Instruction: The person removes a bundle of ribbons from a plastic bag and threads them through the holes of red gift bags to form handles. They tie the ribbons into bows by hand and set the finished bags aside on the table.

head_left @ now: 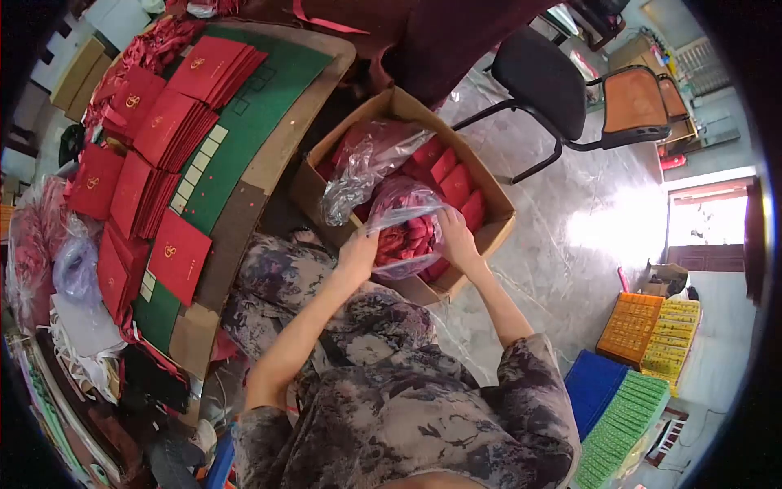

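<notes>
A clear plastic bag (407,263), thin, wrinkled and glossy, holds a clump of folded red pieces (417,235) with a soft sheen. It lies between the left hand (358,253) and the right hand (458,238), over the near side of an open cardboard box (492,236). Each hand pinches the film at its own side of the bag, fingers curled in; the exact thumb contact is too small to tell. Inside the box, crumpled clear film (371,167) lies beside flat, rectangular red packets (456,183). Left of the box, stacks of smooth red envelopes (167,130) with gold emblems lie on a green mat (244,122) whose edge stops short of the table's worn brown rim (269,175). Open, shiny, veined floor (538,244) spreads right of the box, below a black chair (539,81).
</notes>
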The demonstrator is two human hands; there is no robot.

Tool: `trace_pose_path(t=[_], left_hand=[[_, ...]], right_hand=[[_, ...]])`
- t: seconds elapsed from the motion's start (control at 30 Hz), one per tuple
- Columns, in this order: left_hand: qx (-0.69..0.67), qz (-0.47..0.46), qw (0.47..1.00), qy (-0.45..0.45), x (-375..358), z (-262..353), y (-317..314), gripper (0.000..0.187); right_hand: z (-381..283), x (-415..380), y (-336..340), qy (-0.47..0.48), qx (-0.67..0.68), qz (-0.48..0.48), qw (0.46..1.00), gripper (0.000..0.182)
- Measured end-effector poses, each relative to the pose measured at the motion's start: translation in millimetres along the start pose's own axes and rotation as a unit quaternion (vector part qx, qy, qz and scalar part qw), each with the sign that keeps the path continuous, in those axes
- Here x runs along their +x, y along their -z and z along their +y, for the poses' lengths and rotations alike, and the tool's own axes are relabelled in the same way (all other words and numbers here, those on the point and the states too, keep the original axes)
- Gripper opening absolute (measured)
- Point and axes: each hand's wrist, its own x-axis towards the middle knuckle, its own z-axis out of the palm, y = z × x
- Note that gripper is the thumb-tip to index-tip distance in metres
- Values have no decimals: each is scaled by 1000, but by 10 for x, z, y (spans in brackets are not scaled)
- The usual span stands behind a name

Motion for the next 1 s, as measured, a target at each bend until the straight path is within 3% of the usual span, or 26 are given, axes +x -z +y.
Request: trace_pose_path(t=[0.07,0.1,0.13,0.2,0.23,0.27,0.33,0.4,0.47,0.63,0.8,0.87,0.93,0.97,1.0], left_hand=[[-69,-79,994,-17,112,-161,-19,68],[-97,-116,988,19,168,-173,54,68],[-98,-112,989,20,200,-176,84,68],[-210,-86,974,-29,253,-216,108,63],[-306,-50,950,-31,301,-174,55,59],[-306,-51,950,-30,341,-122,-9,59],[-279,152,935,-156,402,-56,-94,59],[-290,138,939,-120,443,-102,-140,61],[-232,66,970,-37,435,-224,-186,63],[-195,99,975,-44,273,-367,-381,67],[-145,75,984,-68,82,10,-161,52],[-170,105,977,-72,-30,167,-186,44],[-109,48,986,-115,-157,264,-217,42],[-77,59,988,-117,-273,304,-243,27],[-79,63,988,-115,-317,312,-252,27]], right_hand=[[156,146,-130,65,37,-14,997,50],[207,216,-141,13,137,-45,990,44],[255,282,-158,16,135,-43,990,44],[283,405,-207,-45,170,23,984,37],[273,411,-221,-61,216,13,974,40],[265,386,-232,-61,216,11,974,40],[221,299,-241,26,229,15,973,43],[253,105,-173,17,221,-24,975,49],[321,-96,-154,-4,199,-72,977,53],[87,-729,-272,52,206,-42,976,60],[-123,-1013,-286,59,149,-67,985,44],[-294,-971,-176,75,125,-30,989,33],[-317,-970,-222,123,82,-32,989,30],[-303,-996,-252,125,80,-32,988,30],[-259,-1016,-286,147,68,-103,982,27]])
